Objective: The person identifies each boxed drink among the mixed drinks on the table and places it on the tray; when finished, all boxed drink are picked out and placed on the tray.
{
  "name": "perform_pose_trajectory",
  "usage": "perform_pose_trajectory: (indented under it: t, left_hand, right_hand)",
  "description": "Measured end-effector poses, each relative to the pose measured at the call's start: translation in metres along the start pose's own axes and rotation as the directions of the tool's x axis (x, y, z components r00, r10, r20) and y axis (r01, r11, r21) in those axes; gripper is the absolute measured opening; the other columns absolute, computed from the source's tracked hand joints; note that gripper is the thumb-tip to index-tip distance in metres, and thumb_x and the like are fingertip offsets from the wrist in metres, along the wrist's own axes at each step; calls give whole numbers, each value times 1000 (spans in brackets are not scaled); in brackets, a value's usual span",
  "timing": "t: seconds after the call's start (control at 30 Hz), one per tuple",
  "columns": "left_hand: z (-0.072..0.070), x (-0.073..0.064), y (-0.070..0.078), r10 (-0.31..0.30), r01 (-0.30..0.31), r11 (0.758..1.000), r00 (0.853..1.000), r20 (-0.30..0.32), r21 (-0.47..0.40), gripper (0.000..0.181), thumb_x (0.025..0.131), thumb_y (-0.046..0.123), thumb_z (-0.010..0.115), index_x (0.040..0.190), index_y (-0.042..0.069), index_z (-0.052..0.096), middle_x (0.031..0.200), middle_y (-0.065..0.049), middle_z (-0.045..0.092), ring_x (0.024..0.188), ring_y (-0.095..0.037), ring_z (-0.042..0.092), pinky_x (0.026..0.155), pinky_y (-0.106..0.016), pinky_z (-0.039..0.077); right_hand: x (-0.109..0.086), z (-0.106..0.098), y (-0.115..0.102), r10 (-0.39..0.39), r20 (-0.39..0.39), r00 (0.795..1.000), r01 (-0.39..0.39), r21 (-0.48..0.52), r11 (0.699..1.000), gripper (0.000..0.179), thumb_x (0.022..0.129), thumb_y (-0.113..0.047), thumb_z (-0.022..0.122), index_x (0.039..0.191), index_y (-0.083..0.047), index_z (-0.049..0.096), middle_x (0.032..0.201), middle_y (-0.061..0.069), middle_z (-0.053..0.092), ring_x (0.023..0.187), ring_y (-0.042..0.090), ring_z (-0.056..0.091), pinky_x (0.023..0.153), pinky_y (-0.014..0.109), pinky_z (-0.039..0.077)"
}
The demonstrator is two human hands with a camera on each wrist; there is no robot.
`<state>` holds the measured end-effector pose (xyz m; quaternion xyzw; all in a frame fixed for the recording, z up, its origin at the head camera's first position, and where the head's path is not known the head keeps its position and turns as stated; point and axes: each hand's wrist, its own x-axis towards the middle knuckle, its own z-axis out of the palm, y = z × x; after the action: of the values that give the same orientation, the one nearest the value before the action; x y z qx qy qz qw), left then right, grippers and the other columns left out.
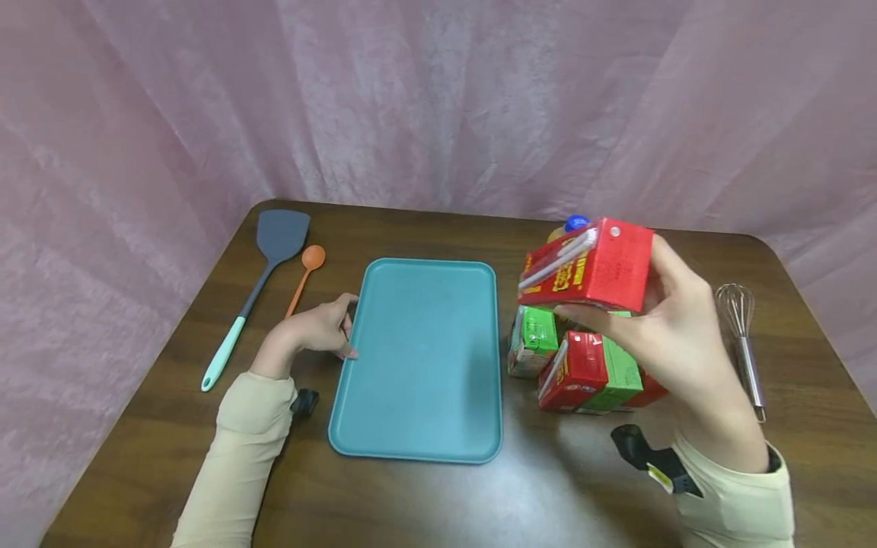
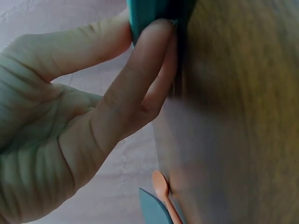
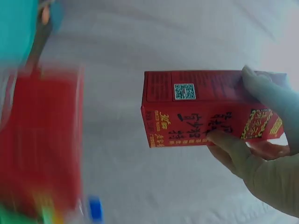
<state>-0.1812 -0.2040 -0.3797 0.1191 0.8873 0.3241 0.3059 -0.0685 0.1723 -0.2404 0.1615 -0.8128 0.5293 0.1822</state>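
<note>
My left hand (image 1: 322, 327) is at the left rim of a blue-green tray (image 1: 421, 449). The left wrist view shows thumb and fingers pinching the tray's edge (image 2: 140, 18). My right hand (image 1: 674, 327) grips a red drink carton (image 1: 620, 259) with straws on its side, held up over a group of other cartons. In the right wrist view that same red carton (image 3: 173, 102) lies between thumb and fingers, printed with yellow and black characters and a square code. Beneath it stand a green carton (image 1: 539, 329), a red carton (image 1: 582, 361) and another green carton (image 1: 620, 380), partly hidden.
A bottle with a blue cap (image 1: 577, 222) shows behind the held carton. On the right lies a whisk (image 1: 743, 342). To the left are a grey spatula (image 1: 281, 232) with a mint handle and an orange spoon (image 1: 313, 257). A pink curtain (image 1: 438, 106) hangs behind the wooden table (image 1: 438, 502).
</note>
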Motion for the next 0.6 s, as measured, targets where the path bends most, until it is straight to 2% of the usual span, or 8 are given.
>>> perform_pose_trajectory:
  t: [0.07, 0.13, 0.2, 0.33, 0.43, 0.5, 0.6]
  left_hand:
    - [0, 2, 2, 6, -6, 1000, 1000, 4, 2, 94, 74, -1, 74, 144, -4, 11, 84, -12, 50, 67, -19, 62, 67, -30, 48]
    - [1, 3, 4, 9, -9, 1000, 1000, 12, -2, 93, 75, -2, 73, 144, -5, 10, 83, -12, 49, 66, -20, 62, 66, -31, 49]
    - [2, 4, 4, 14, -14, 1000, 1000, 24, 2, 94, 76, -2, 73, 144, -5, 8, 83, -12, 49, 66, -20, 62, 66, -31, 49]
    - [6, 3, 3, -1, 1, 1000, 999, 33, -6, 96, 76, -2, 73, 144, -5, 7, 81, -12, 50, 65, -20, 61, 66, -32, 49]
    - [9, 1, 4, -9, 9, 1000, 1000, 23, -10, 96, 75, -3, 73, 144, -5, 7, 80, -11, 49, 64, -20, 60, 65, -32, 50]
    - [9, -1, 5, -8, 9, 1000, 1000, 15, -11, 96, 74, -3, 74, 144, -5, 7, 80, -11, 49, 63, -20, 59, 64, -33, 50]
    - [8, -1, 6, 1, -1, 1000, 1000, 8, -18, 95, 74, -4, 74, 144, -5, 9, 80, -12, 49, 63, -20, 59, 63, -34, 51]
  right_hand:
    - [3, 16, -1, 3, 10, 1000, -4, 49, 999, 71, 65, 12, 78, 128, -4, 51, 115, 5, 60, 101, 14, 60, 80, 19, 50]
    - [6, 33, 1, 16, 24, 1000, -18, 58, 998, 70, 66, 8, 79, 128, -5, 50, 116, 3, 59, 103, 14, 59, 81, 21, 50]
    - [9, 52, 7, 51, 42, 998, -55, 107, 993, 70, 67, 4, 80, 129, -6, 49, 118, 2, 58, 104, 14, 59, 82, 23, 51]
    - [15, 100, 25, 97, 70, 993, -112, 242, 964, 66, 70, -2, 80, 128, -7, 48, 119, 5, 59, 105, 16, 59, 85, 28, 50]
    - [17, 138, 38, 125, 94, 988, -148, 300, 943, 65, 72, -3, 79, 129, -6, 46, 122, 8, 58, 112, 17, 56, 89, 31, 48]
    - [20, 161, 44, 167, 116, 979, -195, 309, 931, 67, 72, -3, 79, 130, -6, 46, 125, 9, 56, 118, 18, 53, 91, 33, 47]
    - [26, 186, 54, 229, 150, 962, -261, 245, 934, 71, 72, -7, 79, 133, -7, 44, 131, 9, 53, 125, 20, 48, 92, 34, 45]
